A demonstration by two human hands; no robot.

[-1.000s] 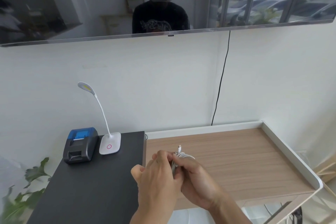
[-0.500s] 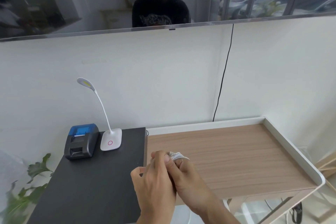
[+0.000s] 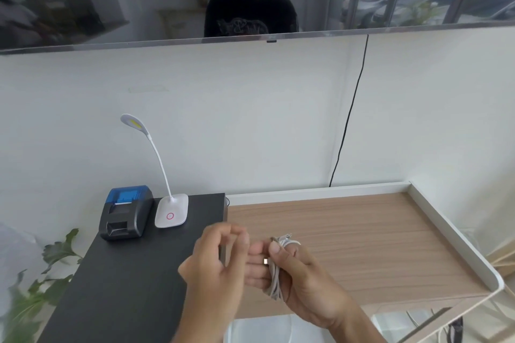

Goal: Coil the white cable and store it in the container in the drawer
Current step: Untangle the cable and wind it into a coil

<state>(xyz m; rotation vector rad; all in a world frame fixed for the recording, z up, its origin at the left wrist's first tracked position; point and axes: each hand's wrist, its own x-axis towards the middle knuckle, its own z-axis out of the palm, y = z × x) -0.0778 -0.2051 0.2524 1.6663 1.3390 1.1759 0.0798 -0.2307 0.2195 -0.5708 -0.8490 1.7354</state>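
The white cable point(image 3: 276, 276) is wound into a tight bundle wrapped around the fingers of my right hand point(image 3: 301, 284), with both plug ends sticking out near the thumb. My right hand grips the bundle above the front of the wooden desk point(image 3: 362, 237). My left hand point(image 3: 220, 267) hovers just left of it, fingers loosely curled and apart, holding nothing. No drawer or container is in view.
A black cabinet top point(image 3: 133, 287) at left carries a small black and blue printer point(image 3: 125, 211) and a white gooseneck lamp point(image 3: 170, 209). The desk has a raised white rim point(image 3: 451, 234). A black cord point(image 3: 348, 120) hangs down the wall. A plant point(image 3: 33, 287) sits lower left.
My left hand has come off the cable and moved left, away from my right hand. The coiled bundle now shows in my right hand alone.
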